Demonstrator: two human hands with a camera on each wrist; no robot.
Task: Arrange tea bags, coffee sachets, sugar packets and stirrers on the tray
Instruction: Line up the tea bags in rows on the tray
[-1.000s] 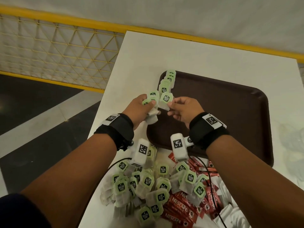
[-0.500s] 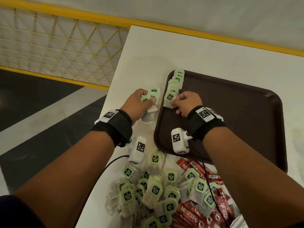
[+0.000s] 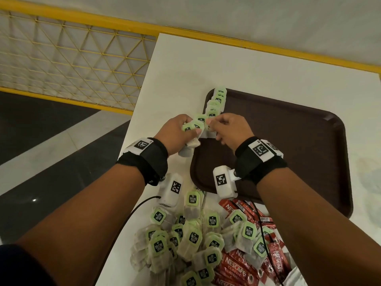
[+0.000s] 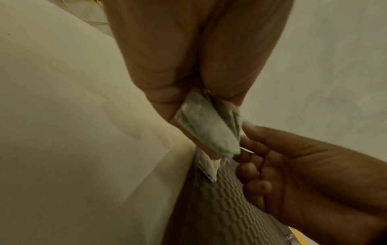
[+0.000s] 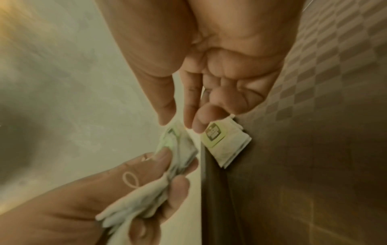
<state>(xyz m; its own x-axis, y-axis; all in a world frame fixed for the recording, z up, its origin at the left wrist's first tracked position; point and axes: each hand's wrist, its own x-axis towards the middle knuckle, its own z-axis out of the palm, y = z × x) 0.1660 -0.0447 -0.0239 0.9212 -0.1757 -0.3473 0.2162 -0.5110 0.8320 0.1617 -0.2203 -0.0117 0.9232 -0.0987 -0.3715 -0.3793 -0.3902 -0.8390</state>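
The row of tea bags (image 3: 215, 102) lies along the left rim of the brown tray (image 3: 299, 145), overlapped like shingles, its long axis running from the tray's far left corner back toward the person, green tags up. At the near end of that row the right hand (image 3: 232, 129) meets the left hand (image 3: 177, 133), which is closed round a small bunch of tea bags (image 3: 192, 129) held just over the tray's left edge — the paper bodies hang below the fist. The left wrist view shows what the head view hides: those bags (image 4: 209, 129) sticking out under the curled fingers. The right wrist view shows thumb and forefinger of the right hand (image 5: 209, 74) closing on the top tag of the held bunch (image 5: 178, 145), and the last laid bag (image 5: 224, 140) flat just inside the tray rim; whether the pinch has closed, I cannot tell. Nearer on the white counter (image 3: 185, 69) lies a loose heap of tea bags (image 3: 185, 240) beside red coffee sachets (image 3: 243, 265).
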